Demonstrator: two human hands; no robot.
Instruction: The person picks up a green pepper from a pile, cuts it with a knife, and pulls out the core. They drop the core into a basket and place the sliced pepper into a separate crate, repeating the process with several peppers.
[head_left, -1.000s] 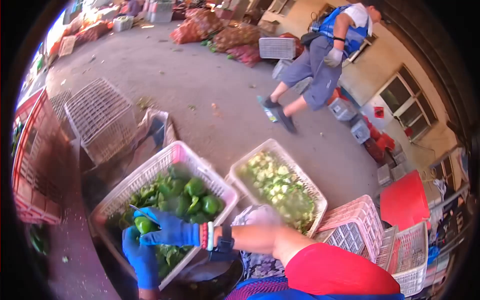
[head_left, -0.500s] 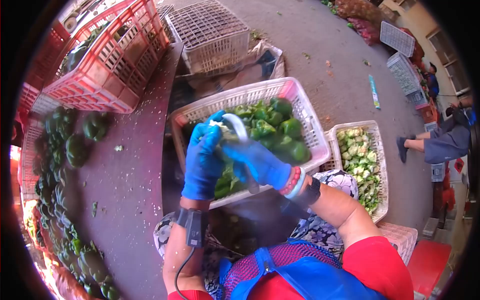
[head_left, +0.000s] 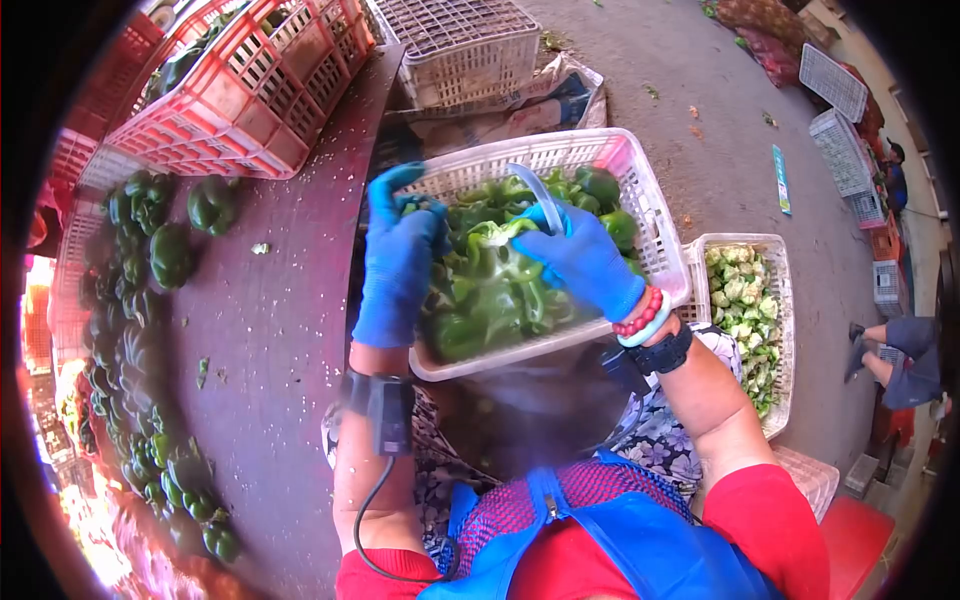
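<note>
Gloves of blue cover both hands in the head view, and the two meet over a white basket (head_left: 660, 235) of cut green peppers that sits at the worktop's (head_left: 280, 340) edge, just in front of the person's lap.

The pepper (head_left: 497, 243) being worked sits above the pile, between the two hands. It lies to the right of the left hand (head_left: 400, 262) and to the left of the right hand (head_left: 585, 262), and its pale opened end faces up toward the camera.

The right hand is clenched around a knife (head_left: 535, 192). The thin curved blade arcs up and to the left from the fist, over the pepper's top, which makes the right hand the nearer one to the opened end.

The left hand presses against the pepper's left flank with one finger raised. Fisheye distortion and the heap behind make it hard to tell whether it truly grips the pepper or only steadies it.

Whole peppers (head_left: 170, 255) lie in a loose row along the left of the worktop, well apart from the hands, with a red crate (head_left: 240, 110) beyond them. To the right of the basket, touching it, a second basket (head_left: 735, 239) holds pale trimmings. Another person's legs (head_left: 895, 355) show at the far right on the ground.
</note>
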